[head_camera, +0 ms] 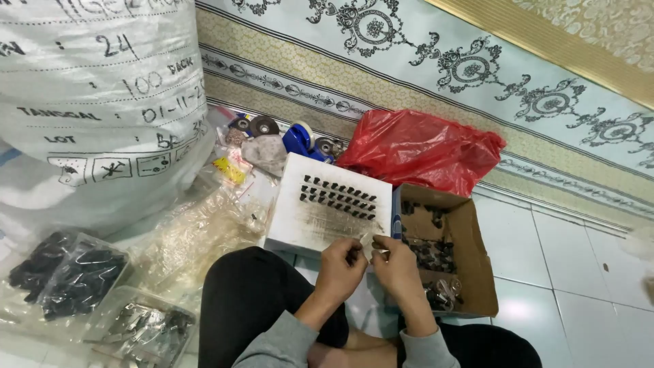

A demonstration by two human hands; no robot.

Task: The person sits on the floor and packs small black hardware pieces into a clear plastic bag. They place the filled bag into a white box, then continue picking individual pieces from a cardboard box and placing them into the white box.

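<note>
White foam board (320, 221): lies flat on the floor just beyond both hands, rows of small black pieces (338, 197) stuck in it.
Left hand (340, 266): fingers curled together, pinching a small dark piece (353, 254).
Right hand (395, 267): fingertips pressed on a small item, too tiny to identify.
Cardboard box (470, 272): right of the hands, holding dark parts.

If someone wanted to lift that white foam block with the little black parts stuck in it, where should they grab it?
Probably by its two side edges, coming from above with one hand on each. The white block lies flat, its top rows of black parts best left untouched. The right edge sits close against the cardboard box, so fingers would need to slip in there.
</note>
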